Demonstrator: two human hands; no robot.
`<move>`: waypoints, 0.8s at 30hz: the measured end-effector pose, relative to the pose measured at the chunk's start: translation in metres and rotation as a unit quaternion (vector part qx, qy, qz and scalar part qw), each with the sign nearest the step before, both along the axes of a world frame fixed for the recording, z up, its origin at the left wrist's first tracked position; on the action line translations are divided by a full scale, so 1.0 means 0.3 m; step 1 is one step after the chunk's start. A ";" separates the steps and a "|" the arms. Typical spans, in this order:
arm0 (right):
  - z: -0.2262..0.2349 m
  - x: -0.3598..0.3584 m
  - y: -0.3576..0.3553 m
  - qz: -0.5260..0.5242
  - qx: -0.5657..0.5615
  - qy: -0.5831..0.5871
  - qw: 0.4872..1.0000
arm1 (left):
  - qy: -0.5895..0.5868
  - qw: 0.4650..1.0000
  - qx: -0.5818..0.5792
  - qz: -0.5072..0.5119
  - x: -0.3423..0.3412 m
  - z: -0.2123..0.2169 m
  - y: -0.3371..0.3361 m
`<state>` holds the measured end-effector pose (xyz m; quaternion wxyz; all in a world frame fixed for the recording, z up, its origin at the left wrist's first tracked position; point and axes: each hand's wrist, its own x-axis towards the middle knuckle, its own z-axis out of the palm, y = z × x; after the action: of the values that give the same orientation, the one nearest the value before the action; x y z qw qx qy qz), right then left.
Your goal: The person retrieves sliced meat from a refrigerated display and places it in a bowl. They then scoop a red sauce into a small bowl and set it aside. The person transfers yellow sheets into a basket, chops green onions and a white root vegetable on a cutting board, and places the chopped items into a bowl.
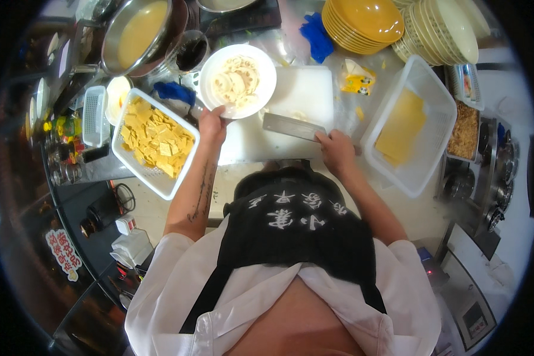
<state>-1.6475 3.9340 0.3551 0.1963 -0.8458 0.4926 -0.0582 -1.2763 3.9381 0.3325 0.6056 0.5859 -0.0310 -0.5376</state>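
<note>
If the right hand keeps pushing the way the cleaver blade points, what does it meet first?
The right hand holds a cleaver whose blade points left and slightly away across the white cutting board. Going on, it would probably first reach the white plate of sliced pieces, held by the left hand. Height is unclear.

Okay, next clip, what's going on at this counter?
A person is working at a white cutting board in a kitchen. The left hand holds the rim of a white plate of pale sliced pieces, while the right hand has its grip on a cleaver lying flat over the board. A white basket of yellow cut squares sits to the left, and another basket with yellow sheets to the right.
</note>
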 end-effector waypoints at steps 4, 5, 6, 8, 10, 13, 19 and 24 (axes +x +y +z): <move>-0.041 -0.096 0.112 -0.168 0.074 -0.183 0.966 | -0.002 1.000 0.026 -0.012 -0.027 -0.080 -0.021; -0.061 -0.122 0.132 -0.225 0.140 -0.236 0.935 | 0.006 1.000 0.012 0.004 -0.030 -0.099 -0.017; -0.083 -0.146 0.150 -0.281 0.205 -0.286 0.893 | 0.014 1.000 0.006 0.022 -0.035 -0.115 -0.005; -0.114 -0.216 0.165 -0.342 0.349 -0.358 0.796 | -0.013 0.999 0.029 0.042 -0.053 -0.143 0.035; -0.150 -0.244 0.177 -0.417 0.424 -0.404 0.695 | -0.086 0.992 0.081 0.045 -0.073 -0.155 0.112; -0.183 -0.253 0.193 -0.442 0.473 -0.416 0.638 | -0.541 0.821 0.089 -0.158 -0.235 -0.178 0.230; -0.229 -0.119 0.206 -0.401 0.469 -0.403 0.676 | -0.624 0.730 0.005 -0.279 -0.489 -0.194 0.123; -0.226 0.027 0.207 -0.327 0.521 -0.358 0.703 | -0.647 0.717 -0.043 -0.258 -0.620 -0.199 0.079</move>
<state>-1.6393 3.9961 0.2872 0.7358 -0.3103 0.5826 -0.1515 -1.4622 3.9619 0.2727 0.3005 0.7338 -0.5877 -0.1610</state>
